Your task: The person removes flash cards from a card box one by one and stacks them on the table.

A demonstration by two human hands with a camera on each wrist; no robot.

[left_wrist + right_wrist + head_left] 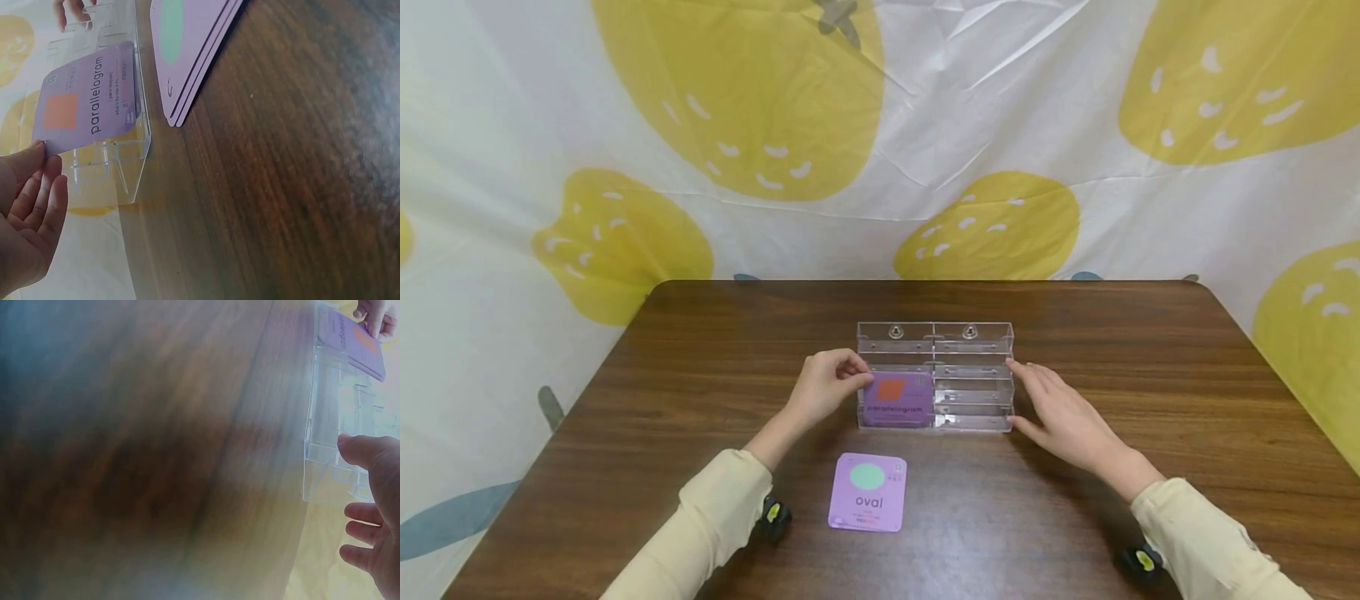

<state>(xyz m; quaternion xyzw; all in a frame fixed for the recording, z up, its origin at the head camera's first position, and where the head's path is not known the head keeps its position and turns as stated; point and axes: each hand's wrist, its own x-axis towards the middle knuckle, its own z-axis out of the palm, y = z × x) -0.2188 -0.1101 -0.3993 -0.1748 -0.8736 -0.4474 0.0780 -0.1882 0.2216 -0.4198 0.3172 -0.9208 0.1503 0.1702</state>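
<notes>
A clear plastic card rack with stepped pockets in two columns lies on the table. In its lower left pocket stands a purple "parallelogram" card with an orange shape. My left hand pinches the upper left corner of that card between thumb and fingers; the left wrist view shows the pinched card with its lower edge inside the rack. At the rack's right side rests my right hand, thumb and fingers spread. From the right wrist, the thumb appears against the clear plastic.
In front of the rack lies a small stack of purple cards, with a green "oval" card on top. The brown wooden table ends at a hanging cloth printed with yellow fruit.
</notes>
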